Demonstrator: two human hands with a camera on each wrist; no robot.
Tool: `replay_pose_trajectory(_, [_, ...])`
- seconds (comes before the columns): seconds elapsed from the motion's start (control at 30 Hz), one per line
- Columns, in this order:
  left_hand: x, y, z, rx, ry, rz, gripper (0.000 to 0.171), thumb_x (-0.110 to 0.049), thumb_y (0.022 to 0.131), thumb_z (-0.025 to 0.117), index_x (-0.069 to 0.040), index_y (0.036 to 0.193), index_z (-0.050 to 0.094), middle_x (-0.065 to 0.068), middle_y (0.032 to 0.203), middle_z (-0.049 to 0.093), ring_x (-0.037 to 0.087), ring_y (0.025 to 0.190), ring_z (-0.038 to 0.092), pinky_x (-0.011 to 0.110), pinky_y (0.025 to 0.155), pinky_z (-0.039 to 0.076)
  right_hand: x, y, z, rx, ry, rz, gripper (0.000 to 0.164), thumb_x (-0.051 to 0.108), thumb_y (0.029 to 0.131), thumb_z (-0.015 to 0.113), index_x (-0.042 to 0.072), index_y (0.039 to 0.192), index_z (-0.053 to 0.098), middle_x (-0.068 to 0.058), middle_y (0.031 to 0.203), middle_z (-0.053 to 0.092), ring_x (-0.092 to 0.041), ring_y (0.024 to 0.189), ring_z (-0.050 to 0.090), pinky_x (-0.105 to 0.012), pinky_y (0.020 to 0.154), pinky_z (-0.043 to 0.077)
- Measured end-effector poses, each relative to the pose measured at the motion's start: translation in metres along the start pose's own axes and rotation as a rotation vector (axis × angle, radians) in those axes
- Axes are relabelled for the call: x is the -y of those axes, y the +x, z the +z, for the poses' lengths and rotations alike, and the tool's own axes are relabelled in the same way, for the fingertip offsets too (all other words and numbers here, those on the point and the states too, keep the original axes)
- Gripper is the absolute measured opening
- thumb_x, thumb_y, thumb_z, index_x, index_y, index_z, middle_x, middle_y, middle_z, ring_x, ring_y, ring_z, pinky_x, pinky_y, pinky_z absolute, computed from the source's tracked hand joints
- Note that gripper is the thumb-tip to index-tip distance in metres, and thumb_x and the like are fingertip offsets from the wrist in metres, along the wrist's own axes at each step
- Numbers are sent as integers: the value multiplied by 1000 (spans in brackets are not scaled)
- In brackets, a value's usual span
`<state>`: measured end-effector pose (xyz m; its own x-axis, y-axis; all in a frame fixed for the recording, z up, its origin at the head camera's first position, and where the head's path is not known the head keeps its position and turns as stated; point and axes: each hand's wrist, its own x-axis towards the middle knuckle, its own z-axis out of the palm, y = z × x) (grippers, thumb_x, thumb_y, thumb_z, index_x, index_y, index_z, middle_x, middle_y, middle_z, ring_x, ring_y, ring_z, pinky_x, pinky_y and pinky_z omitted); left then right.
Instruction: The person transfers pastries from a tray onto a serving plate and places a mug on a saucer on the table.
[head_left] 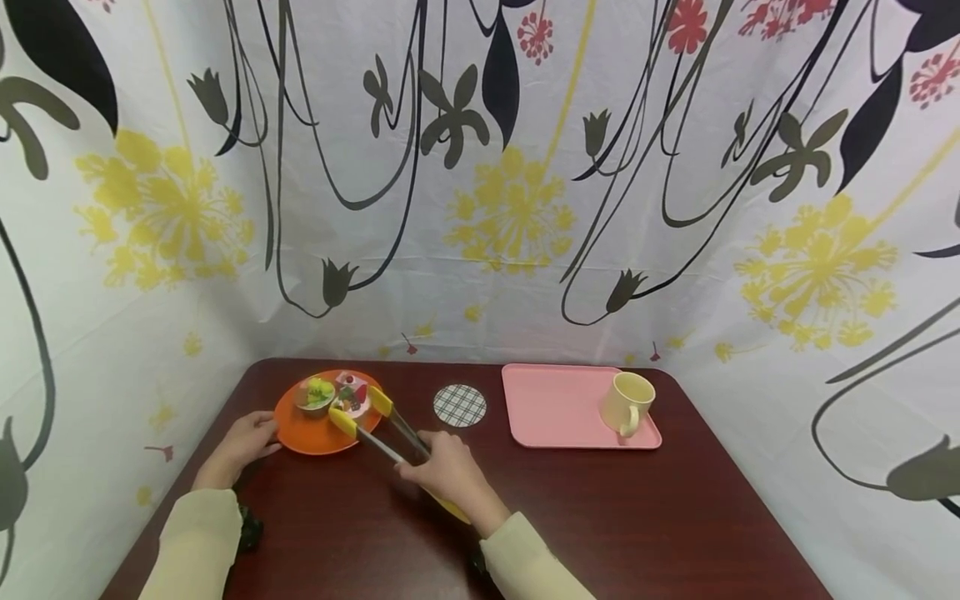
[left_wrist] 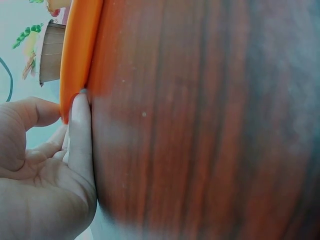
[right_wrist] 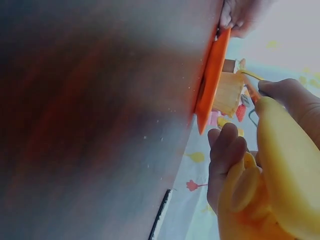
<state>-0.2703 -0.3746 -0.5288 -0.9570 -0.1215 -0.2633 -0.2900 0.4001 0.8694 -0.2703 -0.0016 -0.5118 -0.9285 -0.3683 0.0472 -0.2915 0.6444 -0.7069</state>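
Note:
At the back left of the table lies an orange plate point(head_left: 309, 437) bearing several small toy desserts. One is a cup-shaped dessert point(head_left: 316, 392) with green and yellow topping; beside it is a fruit-topped cake point(head_left: 352, 402), with a pink-and-white piece behind. My left hand point(head_left: 243, 443) pinches the plate's near-left rim, thumb above and a finger point(left_wrist: 80, 135) underneath. My right hand point(head_left: 452, 475) grips metal tongs point(head_left: 410, 434) with yellow tips and yellow handles point(right_wrist: 287, 170). The spread tips stand on either side of the cake; whether they touch it I cannot tell.
Right of the plate is a round checked coaster point(head_left: 460, 406). Farther right lies a pink tray point(head_left: 558, 408) with a pale yellow mug point(head_left: 628, 404) on its right end. A patterned cloth point(head_left: 525, 308) hangs behind the dark wooden table point(head_left: 637, 517).

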Motion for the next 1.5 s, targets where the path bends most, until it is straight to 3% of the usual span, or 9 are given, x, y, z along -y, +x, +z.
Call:
replay_pose_trajectory(0.23, [1, 1, 0, 0, 12, 2, 65, -25, 115, 34, 19, 161, 21, 42, 160, 34, 45, 135, 58, 31, 93, 64, -3, -9, -7, -16, 0, 6, 55, 45, 82, 90, 14, 125, 77, 5, 78, 67, -14, 69, 59, -32, 61, 47])
replay_pose_trajectory(0.63, [-1, 1, -1, 3, 22, 6, 66, -25, 115, 34, 20, 161, 20, 43, 160, 33, 48, 138, 54, 31, 92, 64, -17, -31, -35, -63, -58, 6, 57, 49, 81, 89, 16, 126, 77, 10, 82, 70, -11, 71, 61, -32, 65, 49])
replay_pose_trajectory(0.97, [3, 4, -1, 2, 27, 8, 66, -26, 115, 33, 20, 161, 21, 43, 159, 33, 44, 133, 58, 27, 89, 64, -36, -47, -59, -106, -98, 26, 59, 53, 81, 88, 15, 124, 76, 0, 94, 79, -16, 79, 66, -41, 73, 55])
replay_pose_trajectory(1.17, [1, 5, -1, -2, 34, 10, 66, -26, 115, 33, 21, 160, 21, 44, 158, 34, 38, 126, 63, 27, 87, 64, -48, -58, -73, -132, -116, 52, 68, 56, 80, 89, 12, 131, 74, -2, 99, 79, -18, 85, 68, -45, 79, 59])
replay_pose_trajectory(1.5, [-1, 4, 2, 13, 39, -7, 71, -32, 116, 33, 20, 162, 18, 43, 162, 30, 48, 141, 52, 28, 91, 64, -75, -80, -106, -182, -99, 143, 56, 51, 82, 89, 16, 124, 75, 1, 87, 72, -16, 77, 61, -36, 70, 51])
